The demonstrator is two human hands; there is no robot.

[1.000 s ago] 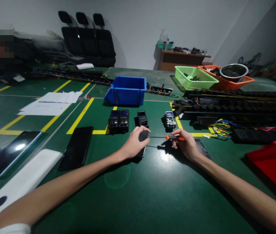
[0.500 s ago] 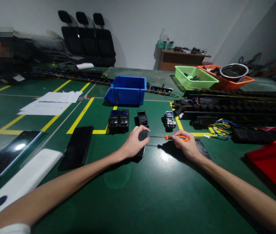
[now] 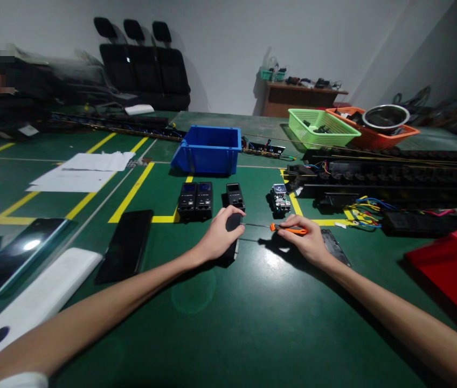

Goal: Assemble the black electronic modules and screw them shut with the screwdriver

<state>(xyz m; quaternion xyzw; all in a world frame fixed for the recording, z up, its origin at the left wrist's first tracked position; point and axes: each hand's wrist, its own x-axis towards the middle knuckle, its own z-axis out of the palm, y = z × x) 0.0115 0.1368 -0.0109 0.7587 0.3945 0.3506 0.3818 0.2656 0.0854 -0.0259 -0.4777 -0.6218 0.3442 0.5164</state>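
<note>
My left hand (image 3: 219, 235) is closed around a small black plastic box (image 3: 234, 221), which stands tilted on the green table. Between the fingers of my right hand (image 3: 306, 238) is a screwdriver (image 3: 298, 230) with an orange and black handle. Its thin shaft points left, and the tip meets the box's right side; the exact contact spot is too small to see. Beyond my left hand stands a black housing (image 3: 235, 195) with a window opening. Two black modules with displays (image 3: 196, 199) sit to its left, and a bare circuit board (image 3: 281, 198) to its right.
A dark flat panel (image 3: 334, 248) lies by my right wrist. Behind are a blue bin (image 3: 208, 152), a green basket (image 3: 319, 129) and black rails with wires (image 3: 358, 178). A red bin (image 3: 450, 264) stands right; phones (image 3: 125, 245) and a white case (image 3: 42, 299) lie left. Someone sits far left.
The screwdriver handle has turned and tilted slightly in my right hand, whose fingers have shifted on it. My left hand still grips the black box. The whole view has moved slightly.
</note>
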